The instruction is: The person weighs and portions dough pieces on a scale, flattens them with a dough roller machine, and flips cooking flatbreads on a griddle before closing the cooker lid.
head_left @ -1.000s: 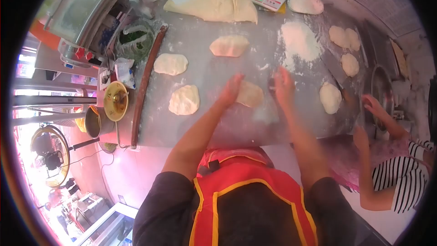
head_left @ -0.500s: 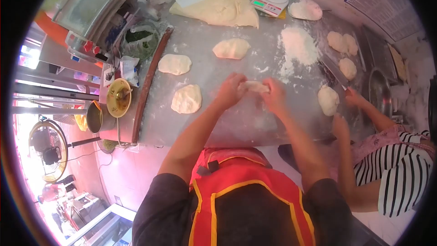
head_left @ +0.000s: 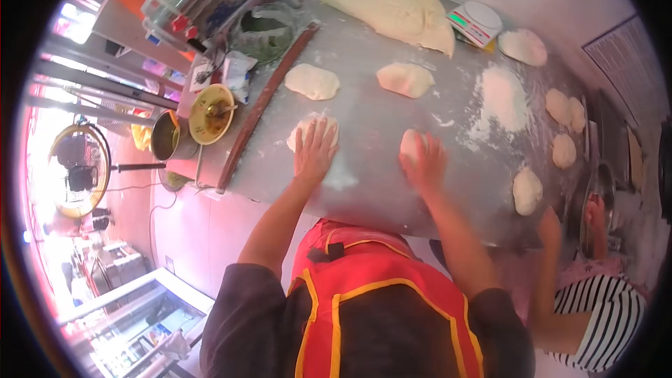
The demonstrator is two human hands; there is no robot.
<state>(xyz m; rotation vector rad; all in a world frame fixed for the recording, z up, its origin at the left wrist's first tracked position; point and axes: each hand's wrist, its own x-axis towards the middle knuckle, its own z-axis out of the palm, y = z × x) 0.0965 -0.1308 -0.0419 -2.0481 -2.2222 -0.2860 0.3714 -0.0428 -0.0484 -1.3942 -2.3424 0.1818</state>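
My left hand (head_left: 315, 152) lies flat, fingers spread, on the lower left dough piece (head_left: 297, 136), covering much of it. Under and beside my right hand (head_left: 425, 164) is another dough piece (head_left: 409, 143), its upper left part showing; my fingers curl over it. An oval dough piece (head_left: 312, 82) sits above my left hand, and a second one (head_left: 406, 80) lies above my right hand. Loose flour (head_left: 504, 100) is spread on the grey table (head_left: 371, 189) to the right.
A large dough mass (head_left: 395, 10), a scale (head_left: 476, 22) and a flour bowl (head_left: 523, 47) line the back. At left are a wooden stick (head_left: 269, 105) and a yellow bowl (head_left: 213, 114). A co-worker's hand (head_left: 550, 227) is at right, near several dough pieces.
My hands have separated; the left went onto the lower left dough piece, while the right keeps the piece both hands held. The view has turned, and the co-worker's hands have moved.
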